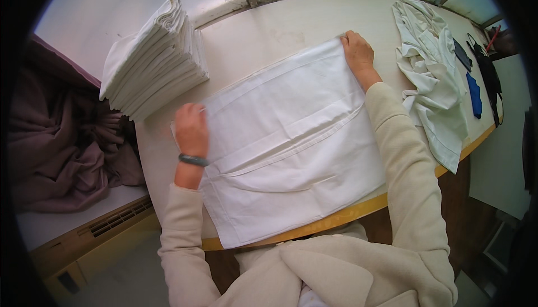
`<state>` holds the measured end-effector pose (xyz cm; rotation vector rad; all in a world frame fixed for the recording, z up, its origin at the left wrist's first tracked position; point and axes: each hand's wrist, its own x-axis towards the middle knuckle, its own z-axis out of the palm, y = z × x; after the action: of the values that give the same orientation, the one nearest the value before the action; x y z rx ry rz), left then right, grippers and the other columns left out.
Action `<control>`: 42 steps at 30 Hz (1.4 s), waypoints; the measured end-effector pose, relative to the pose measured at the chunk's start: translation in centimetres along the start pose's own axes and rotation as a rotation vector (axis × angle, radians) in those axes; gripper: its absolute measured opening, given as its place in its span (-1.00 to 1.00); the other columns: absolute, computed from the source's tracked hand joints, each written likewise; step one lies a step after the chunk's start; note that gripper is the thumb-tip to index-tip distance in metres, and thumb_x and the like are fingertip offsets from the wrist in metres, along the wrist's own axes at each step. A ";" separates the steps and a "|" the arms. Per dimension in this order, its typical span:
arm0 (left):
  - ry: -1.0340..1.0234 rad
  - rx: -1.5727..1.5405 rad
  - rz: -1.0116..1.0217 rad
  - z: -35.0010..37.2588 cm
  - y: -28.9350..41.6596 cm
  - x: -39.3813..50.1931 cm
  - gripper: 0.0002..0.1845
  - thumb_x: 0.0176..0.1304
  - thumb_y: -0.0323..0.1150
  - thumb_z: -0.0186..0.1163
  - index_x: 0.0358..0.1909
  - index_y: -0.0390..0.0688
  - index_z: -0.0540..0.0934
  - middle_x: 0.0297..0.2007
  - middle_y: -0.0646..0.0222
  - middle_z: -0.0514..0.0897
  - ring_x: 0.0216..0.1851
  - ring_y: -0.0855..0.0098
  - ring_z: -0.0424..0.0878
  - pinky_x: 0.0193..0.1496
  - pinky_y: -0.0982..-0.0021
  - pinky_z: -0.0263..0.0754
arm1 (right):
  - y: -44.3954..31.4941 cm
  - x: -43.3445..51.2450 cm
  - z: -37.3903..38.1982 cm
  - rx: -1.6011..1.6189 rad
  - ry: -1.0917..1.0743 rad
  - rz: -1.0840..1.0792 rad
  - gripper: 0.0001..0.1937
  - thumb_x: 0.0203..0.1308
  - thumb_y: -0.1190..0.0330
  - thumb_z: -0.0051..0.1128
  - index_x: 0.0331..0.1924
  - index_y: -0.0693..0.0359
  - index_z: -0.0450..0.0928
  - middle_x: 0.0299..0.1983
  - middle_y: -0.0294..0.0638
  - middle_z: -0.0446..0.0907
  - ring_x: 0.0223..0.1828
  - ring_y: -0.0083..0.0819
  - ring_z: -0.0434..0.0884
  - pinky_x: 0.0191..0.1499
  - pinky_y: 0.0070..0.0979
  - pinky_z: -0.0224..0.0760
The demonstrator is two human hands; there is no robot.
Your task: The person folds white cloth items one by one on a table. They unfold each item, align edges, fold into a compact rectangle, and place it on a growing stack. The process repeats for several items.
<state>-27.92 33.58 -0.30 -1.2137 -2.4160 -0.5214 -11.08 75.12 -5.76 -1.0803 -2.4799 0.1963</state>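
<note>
Spread flat before me on the table is a white cloth cover (290,92), probably a pillowcase, with a long hemmed slit gaping across its middle. Its lower edge reaches the table's front rim. My right hand (358,53) pinches the far right corner, thumb and fingers curled over the fabric. At the far left corner is my left hand (191,132), slightly blurred, with its fingers closed on the cloth's edge; the fingertips are partly hidden. A dark bracelet (193,160) circles the left wrist. Small creases run through the near half of the cloth.
A tall stack of folded white cloths (168,63) stands back left. Crumpled white fabric (428,67) lies right, beside a blue item (474,95) and a black strapped item (487,71). Mauve cloth (80,147) is heaped left. The table (294,17) has a yellow front edge.
</note>
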 end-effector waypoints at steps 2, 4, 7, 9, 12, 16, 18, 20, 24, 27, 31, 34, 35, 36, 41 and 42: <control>-0.056 -0.192 0.027 2.0 3.7 2.0 -0.96 0.21 -0.40 0.15 -0.36 -0.11 0.57 -0.36 0.29 0.56 -0.26 0.18 0.55 -0.23 0.22 0.45 | -0.1 -0.1 0.1 -0.011 0.043 -0.032 -0.80 0.25 0.19 0.04 -0.29 0.14 0.50 -0.32 -0.18 0.59 -0.23 -0.15 0.59 -0.18 -0.22 0.47; -0.132 -0.326 0.013 4.7 6.7 4.4 -0.94 0.23 -0.37 0.14 -0.37 -0.09 0.57 -0.36 0.30 0.56 -0.33 0.15 0.57 -0.29 0.20 0.47 | -0.1 -0.1 0.1 0.004 0.041 -0.022 -0.80 0.25 0.19 0.03 -0.29 0.14 0.51 -0.33 -0.19 0.59 -0.24 -0.15 0.59 -0.19 -0.22 0.47; -0.290 -0.316 -0.088 8.2 9.1 7.4 -0.87 0.25 -0.32 0.12 -0.32 -0.13 0.60 -0.30 0.29 0.57 -0.30 0.14 0.57 -0.21 0.22 0.47 | -0.1 -0.2 0.0 0.015 0.050 -0.004 -0.80 0.25 0.19 0.03 -0.30 0.14 0.51 -0.33 -0.21 0.59 -0.25 -0.16 0.59 -0.20 -0.22 0.47; -0.397 -0.248 -0.145 9.7 9.9 8.3 -0.86 0.24 -0.29 0.13 -0.31 -0.13 0.60 -0.27 0.30 0.56 -0.28 0.15 0.57 -0.18 0.20 0.47 | -0.1 -0.2 0.0 0.029 0.050 0.002 -0.80 0.25 0.20 0.03 -0.30 0.14 0.51 -0.33 -0.21 0.59 -0.26 -0.17 0.59 -0.20 -0.23 0.46; -0.412 -0.225 -0.170 10.7 10.0 8.7 -0.85 0.25 -0.29 0.10 -0.33 -0.15 0.57 -0.25 0.27 0.56 -0.25 0.13 0.57 -0.17 0.18 0.47 | 0.0 -0.3 0.0 0.058 0.048 -0.002 -0.80 0.26 0.19 0.02 -0.31 0.13 0.51 -0.34 -0.22 0.59 -0.26 -0.19 0.59 -0.20 -0.24 0.46; -0.400 -0.119 -0.097 11.3 10.0 8.5 -0.87 0.27 -0.33 0.05 -0.25 -0.17 0.48 -0.23 0.22 0.53 -0.23 0.10 0.59 -0.20 0.11 0.50 | 0.1 -0.2 0.0 0.054 0.033 0.003 -0.80 0.26 0.18 0.00 -0.30 0.13 0.52 -0.33 -0.24 0.60 -0.26 -0.21 0.59 -0.20 -0.26 0.46; -0.392 -0.105 -0.108 11.7 10.0 8.4 -0.87 0.26 -0.34 0.04 -0.23 -0.16 0.44 -0.22 0.21 0.53 -0.23 0.10 0.59 -0.25 0.10 0.51 | 0.1 -0.2 0.0 0.058 0.033 0.005 -0.80 0.27 0.18 0.00 -0.30 0.12 0.52 -0.33 -0.24 0.60 -0.26 -0.22 0.59 -0.20 -0.27 0.46; -0.367 -0.096 -0.111 12.1 10.0 8.3 -0.89 0.26 -0.35 0.02 -0.23 -0.13 0.43 -0.22 0.22 0.52 -0.24 0.10 0.58 -0.28 0.09 0.50 | 0.1 -0.1 0.0 0.071 0.042 0.014 -0.80 0.26 0.18 0.01 -0.30 0.12 0.52 -0.32 -0.25 0.60 -0.26 -0.23 0.59 -0.20 -0.28 0.46; -0.309 -0.055 -0.089 12.4 10.1 7.8 -0.92 0.28 -0.37 0.00 -0.24 -0.08 0.44 -0.23 0.26 0.51 -0.24 0.11 0.56 -0.28 0.08 0.48 | 0.2 -0.2 0.1 0.086 0.046 0.024 -0.79 0.27 0.17 0.00 -0.29 0.11 0.52 -0.32 -0.25 0.60 -0.26 -0.22 0.59 -0.21 -0.27 0.45; -0.261 0.023 -0.023 12.3 10.2 7.7 -0.88 0.21 -0.48 0.01 -0.22 -0.08 0.43 -0.27 0.29 0.46 -0.19 0.19 0.54 -0.30 0.18 0.52 | 0.3 -0.2 0.2 0.111 0.056 0.027 -0.78 0.28 0.16 -0.04 -0.27 0.10 0.52 -0.33 -0.23 0.60 -0.26 -0.21 0.58 -0.22 -0.27 0.43; -0.303 -0.022 -0.070 11.4 10.6 7.7 -0.75 0.18 -0.52 0.05 -0.09 -0.08 0.45 -0.16 0.23 0.47 -0.04 0.16 0.46 -0.12 0.17 0.49 | 0.3 -0.3 0.4 0.145 0.090 0.021 -0.79 0.27 0.17 -0.02 -0.27 0.10 0.53 -0.33 -0.21 0.61 -0.27 -0.19 0.59 -0.22 -0.26 0.44; -0.209 -0.180 0.028 9.0 11.8 6.0 -0.62 0.18 -0.51 0.08 0.08 -0.12 0.42 0.07 0.11 0.43 0.14 0.07 0.36 0.09 0.11 0.34 | 0.3 -0.3 0.6 0.141 0.115 0.045 -0.78 0.26 0.16 -0.01 -0.26 0.10 0.53 -0.34 -0.17 0.61 -0.29 -0.17 0.60 -0.21 -0.27 0.45; -0.238 -0.218 0.083 7.8 12.6 4.7 -0.56 0.19 -0.48 0.10 0.14 -0.16 0.39 0.18 0.06 0.34 0.22 0.02 0.27 0.17 0.09 0.25 | 0.4 -0.2 0.6 0.141 0.125 0.049 -0.78 0.26 0.15 0.00 -0.25 0.10 0.53 -0.35 -0.16 0.61 -0.29 -0.16 0.60 -0.20 -0.27 0.46; -0.314 -0.248 0.098 6.3 13.3 3.2 -0.50 0.19 -0.46 0.12 0.21 -0.19 0.35 0.28 0.01 0.26 0.31 -0.02 0.17 0.25 0.06 0.15 | 0.5 -0.1 0.5 0.193 0.093 0.080 -0.78 0.24 0.16 0.02 -0.23 0.11 0.53 -0.31 -0.15 0.61 -0.26 -0.15 0.59 -0.18 -0.26 0.45; -0.575 -0.252 0.124 -2.1 14.9 -5.0 -0.35 0.24 -0.29 0.12 0.35 -0.23 0.20 0.40 0.01 0.08 0.43 -0.04 -0.06 0.36 0.03 -0.08 | -0.2 -0.7 -1.0 0.322 0.272 0.077 -0.70 0.14 0.16 0.14 -0.09 0.08 0.54 -0.12 -0.11 0.56 -0.01 -0.11 0.49 0.01 -0.20 0.39; -0.591 -0.244 0.079 -3.4 14.5 -6.3 -0.34 0.25 -0.28 0.11 0.36 -0.23 0.18 0.41 0.01 0.06 0.44 -0.03 -0.08 0.37 0.04 -0.10 | -0.8 -1.6 -1.6 0.307 0.258 -0.021 -0.60 0.11 0.12 0.16 0.02 0.08 0.51 -0.01 -0.11 0.49 0.10 -0.10 0.39 0.09 -0.18 0.31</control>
<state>-12.02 35.81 1.74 -1.7636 -2.8229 -0.4955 -9.92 73.37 -4.58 -0.8887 -2.1452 0.3918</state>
